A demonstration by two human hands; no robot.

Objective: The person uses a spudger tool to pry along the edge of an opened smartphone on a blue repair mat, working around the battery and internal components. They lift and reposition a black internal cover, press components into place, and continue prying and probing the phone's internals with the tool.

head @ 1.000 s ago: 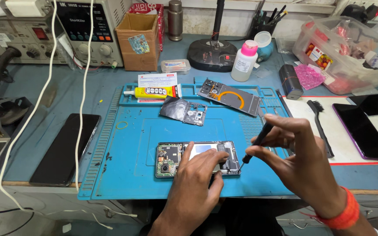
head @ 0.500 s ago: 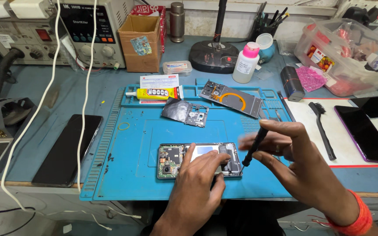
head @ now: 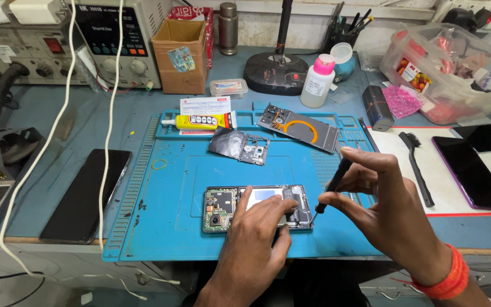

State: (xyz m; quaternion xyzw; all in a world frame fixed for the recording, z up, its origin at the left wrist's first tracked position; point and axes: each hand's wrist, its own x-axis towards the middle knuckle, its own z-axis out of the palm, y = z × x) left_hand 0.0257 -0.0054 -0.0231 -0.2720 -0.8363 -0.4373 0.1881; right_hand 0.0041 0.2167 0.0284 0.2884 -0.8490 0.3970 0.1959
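The opened phone [head: 257, 208] lies near the front edge of the blue mat [head: 160, 227], its long axis running left to right, camera end to the left. The left hand [head: 259, 227] lies flat on it from the near side, fingers spread over the middle and right part and pressing it down. The right hand [head: 385, 210] sits just right of the phone, thumb and fingers pinched around a black screwdriver [head: 331, 185]. The tool slants down and to the left, so its tip meets the phone's right end close beside the left fingertips. The right hand is thus the one at the working end; the phone stretches away leftward from the tip. A loose back plate [head: 299, 126] and a small cover [head: 240, 146] lie farther back on the mat, well apart from both hands.
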